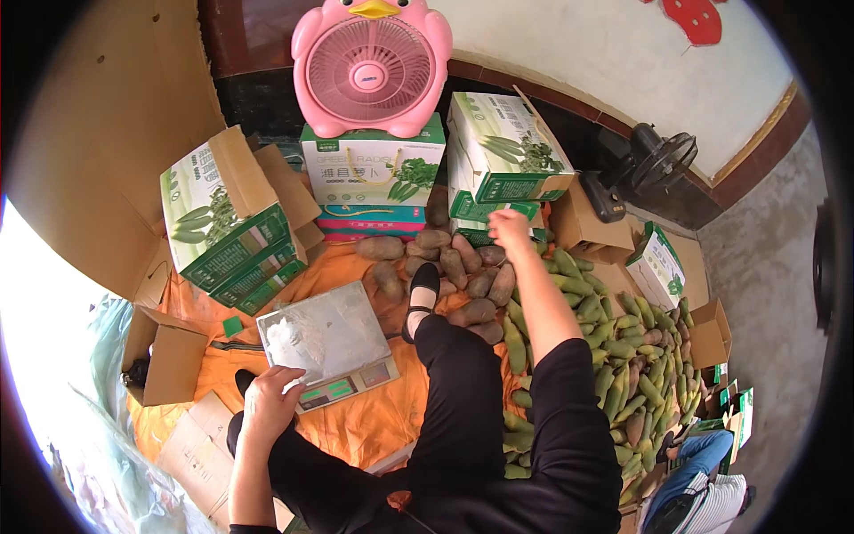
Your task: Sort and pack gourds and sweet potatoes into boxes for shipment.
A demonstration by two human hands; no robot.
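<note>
One scale (342,320) has one pink fan (369,78) beyond it, one black fan (663,151) farther right and one small green square (232,327) at its left. Over ten brown roots (452,266) lie beyond it rightward; dozens of green radishes (620,349), too heaped to count, lie to its right.

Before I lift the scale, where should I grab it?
Probably grip the scale by its left and right edges, coming in from both sides: it lies flat and wide, its display panel runs along the near end, and the left hand is by its near-left corner.
</note>
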